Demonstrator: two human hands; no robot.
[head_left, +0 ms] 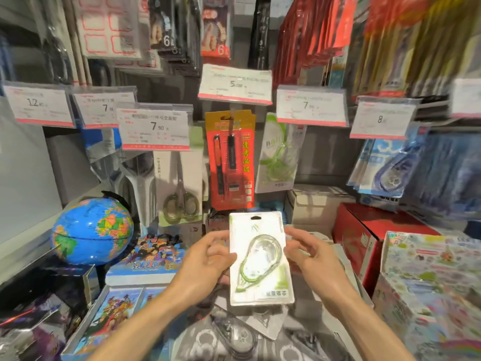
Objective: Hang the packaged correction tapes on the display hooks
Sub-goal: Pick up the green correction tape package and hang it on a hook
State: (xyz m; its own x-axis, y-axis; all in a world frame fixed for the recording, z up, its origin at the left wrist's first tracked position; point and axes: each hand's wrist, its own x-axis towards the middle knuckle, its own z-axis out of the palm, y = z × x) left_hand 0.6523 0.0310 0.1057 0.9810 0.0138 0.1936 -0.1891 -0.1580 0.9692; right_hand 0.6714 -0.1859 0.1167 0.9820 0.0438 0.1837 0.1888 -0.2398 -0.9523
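Note:
A white blister pack with a green-and-clear correction tape (260, 259) stands upright in front of me, its hang hole at the top. My left hand (208, 259) grips its left edge, thumb on the front. My right hand (309, 254) is at its right edge, fingers curled behind the pack. Above and to the right, matching green correction tape packs (277, 155) hang on a hook under a 7.90 price tag (311, 106). More correction tape packs (234, 334) lie in a heap below my wrists. Blue correction tape packs (385, 168) hang at the right.
An orange pen pack (230, 162) and scissors packs (179, 188) hang left of the green tapes. A globe (91, 233) stands at the left, cartoon books (153, 256) beside it. A red box (364, 238) and a colourful sticker box (429, 282) sit at the right.

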